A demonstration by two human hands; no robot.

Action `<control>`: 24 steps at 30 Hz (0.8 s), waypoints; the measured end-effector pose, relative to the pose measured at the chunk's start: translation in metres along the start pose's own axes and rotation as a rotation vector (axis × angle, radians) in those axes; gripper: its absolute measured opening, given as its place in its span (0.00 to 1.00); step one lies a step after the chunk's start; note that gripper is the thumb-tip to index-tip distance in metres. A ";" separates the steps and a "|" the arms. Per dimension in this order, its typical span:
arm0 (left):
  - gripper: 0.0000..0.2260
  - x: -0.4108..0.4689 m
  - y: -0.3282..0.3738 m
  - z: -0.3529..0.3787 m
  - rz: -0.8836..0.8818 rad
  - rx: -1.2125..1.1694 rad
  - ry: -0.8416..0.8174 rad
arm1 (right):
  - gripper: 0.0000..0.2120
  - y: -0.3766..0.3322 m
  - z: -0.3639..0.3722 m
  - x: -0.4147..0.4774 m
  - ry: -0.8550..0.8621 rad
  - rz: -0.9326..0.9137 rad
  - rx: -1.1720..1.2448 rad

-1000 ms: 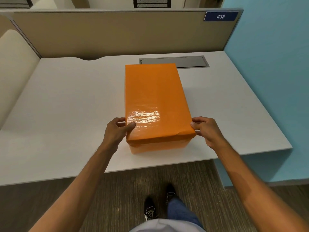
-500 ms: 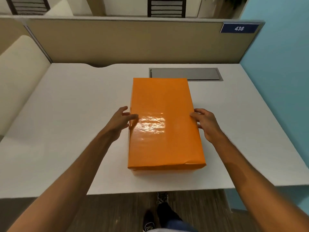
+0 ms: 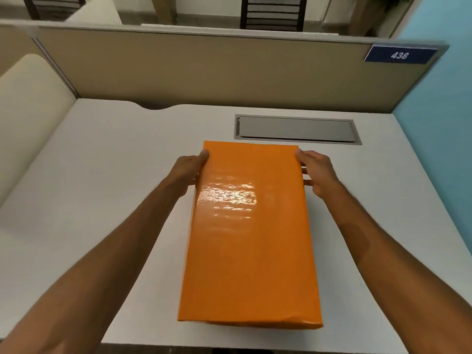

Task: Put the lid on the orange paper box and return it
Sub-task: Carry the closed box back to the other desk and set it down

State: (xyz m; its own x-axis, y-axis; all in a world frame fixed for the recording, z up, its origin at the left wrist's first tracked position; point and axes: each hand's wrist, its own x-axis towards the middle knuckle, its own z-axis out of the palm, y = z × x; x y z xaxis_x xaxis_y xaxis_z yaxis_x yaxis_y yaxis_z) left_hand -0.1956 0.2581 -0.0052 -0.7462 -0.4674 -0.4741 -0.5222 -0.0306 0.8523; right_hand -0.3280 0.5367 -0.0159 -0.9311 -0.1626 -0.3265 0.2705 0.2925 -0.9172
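The orange paper box (image 3: 250,251) lies lengthwise on the white desk (image 3: 102,175) with its glossy orange lid covering it fully. My left hand (image 3: 187,169) presses against the box's left side near the far corner, thumb on the lid's edge. On the opposite side, my right hand (image 3: 318,172) grips the far right corner, fingers curled down along the side. The box body under the lid is hidden from this angle.
A grey cable hatch (image 3: 296,129) is set into the desk just behind the box. A beige partition (image 3: 204,70) with a blue "438" sign (image 3: 399,55) closes the back. A light-blue wall (image 3: 439,123) borders the right, a cream panel (image 3: 28,103) the left.
Both hands have slid from the box's near corners along its sides to the far corners. The view has moved closer over the desk.
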 end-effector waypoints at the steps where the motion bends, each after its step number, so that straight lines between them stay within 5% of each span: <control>1: 0.26 0.002 0.000 0.000 -0.005 0.000 0.013 | 0.14 0.000 0.001 0.004 0.000 0.005 -0.007; 24: 0.26 -0.020 -0.016 0.009 0.071 0.012 0.088 | 0.11 0.012 0.001 -0.016 0.031 0.045 -0.163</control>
State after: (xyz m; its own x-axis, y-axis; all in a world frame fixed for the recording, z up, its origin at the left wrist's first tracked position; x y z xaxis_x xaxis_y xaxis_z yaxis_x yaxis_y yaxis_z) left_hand -0.1762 0.2755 -0.0115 -0.7429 -0.5436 -0.3906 -0.4742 0.0155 0.8803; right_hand -0.3093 0.5422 -0.0219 -0.9270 -0.1174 -0.3563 0.2709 0.4477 -0.8522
